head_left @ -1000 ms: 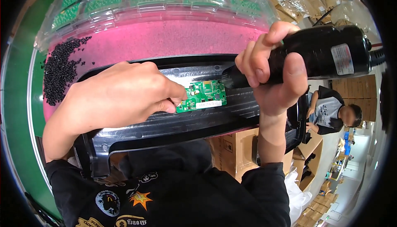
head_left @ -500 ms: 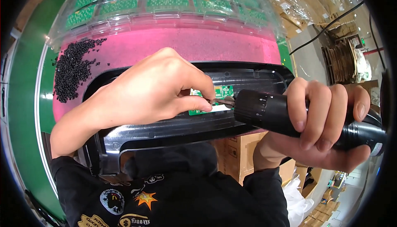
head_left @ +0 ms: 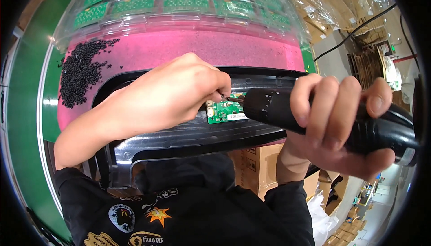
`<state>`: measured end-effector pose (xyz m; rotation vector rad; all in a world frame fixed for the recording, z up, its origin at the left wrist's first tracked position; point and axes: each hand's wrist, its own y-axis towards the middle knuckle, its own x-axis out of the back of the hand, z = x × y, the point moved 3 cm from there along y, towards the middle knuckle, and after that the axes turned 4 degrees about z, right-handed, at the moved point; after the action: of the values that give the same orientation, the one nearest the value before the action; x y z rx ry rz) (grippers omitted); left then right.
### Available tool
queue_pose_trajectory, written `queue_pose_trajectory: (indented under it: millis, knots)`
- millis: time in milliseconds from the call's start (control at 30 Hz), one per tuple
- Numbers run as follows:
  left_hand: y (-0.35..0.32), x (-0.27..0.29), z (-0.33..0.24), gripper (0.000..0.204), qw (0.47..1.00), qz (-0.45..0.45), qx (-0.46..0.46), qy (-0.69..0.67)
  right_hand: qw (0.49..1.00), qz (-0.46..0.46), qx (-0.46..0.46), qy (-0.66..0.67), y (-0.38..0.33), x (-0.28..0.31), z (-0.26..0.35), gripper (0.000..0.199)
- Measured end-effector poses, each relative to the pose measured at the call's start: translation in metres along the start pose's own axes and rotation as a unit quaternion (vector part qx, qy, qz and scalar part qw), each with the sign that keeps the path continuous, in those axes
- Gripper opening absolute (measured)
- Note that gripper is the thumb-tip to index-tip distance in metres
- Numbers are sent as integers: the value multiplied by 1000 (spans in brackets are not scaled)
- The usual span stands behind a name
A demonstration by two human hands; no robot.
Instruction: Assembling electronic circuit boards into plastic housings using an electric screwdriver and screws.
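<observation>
My right hand (head_left: 334, 118) is wrapped round a black electric screwdriver (head_left: 274, 107), which points left. Its thin metal bit (head_left: 234, 99) reaches the fingertips of my left hand (head_left: 182, 93). Thumb and forefinger of that hand are pinched at the tip of the bit, and what sits between them is too small to make out. Just below the pinch lies a green circuit board (head_left: 220, 117) with a white strip along its near edge. The board rests inside a long black plastic housing (head_left: 179, 142); my left hand covers part of both.
A heap of small black screws (head_left: 78, 78) lies on the pink mat (head_left: 179, 44) at the left. Clear plastic trays of green circuit boards (head_left: 186, 3) stand at the back. Cardboard boxes (head_left: 260, 169) are below the housing, and a black cable (head_left: 354, 33) hangs at the right.
Both hands have shifted slightly up, away from me, with the screwdriver moving left and up too. The bit's tip now sits higher over the board, and more of the board's near part shows.
</observation>
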<state>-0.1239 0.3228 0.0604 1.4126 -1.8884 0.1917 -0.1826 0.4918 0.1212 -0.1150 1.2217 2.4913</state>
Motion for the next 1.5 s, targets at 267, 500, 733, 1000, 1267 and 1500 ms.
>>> queue_pose_trajectory:
  millis: [267,500,733,1000,1267,1500]
  knots:
    - [1,10,-3,10,987,-36,96,125,991,-71,-91,-70,-7,8,-35,50]
    - [0,15,-5,14,968,-79,173,164,983,-81,-124,-104,-13,9,-50,47]
    - [-7,17,1,11,965,-68,133,217,968,-32,-183,-169,-2,4,-62,35]
    - [-9,18,2,13,967,-65,122,213,968,-45,-194,-152,-3,-3,-67,33]
    - [-2,13,2,15,988,14,114,100,992,-113,-43,-26,2,0,-29,38]
    - [6,13,-1,14,999,22,24,-40,994,-110,-8,-10,3,-1,0,39]
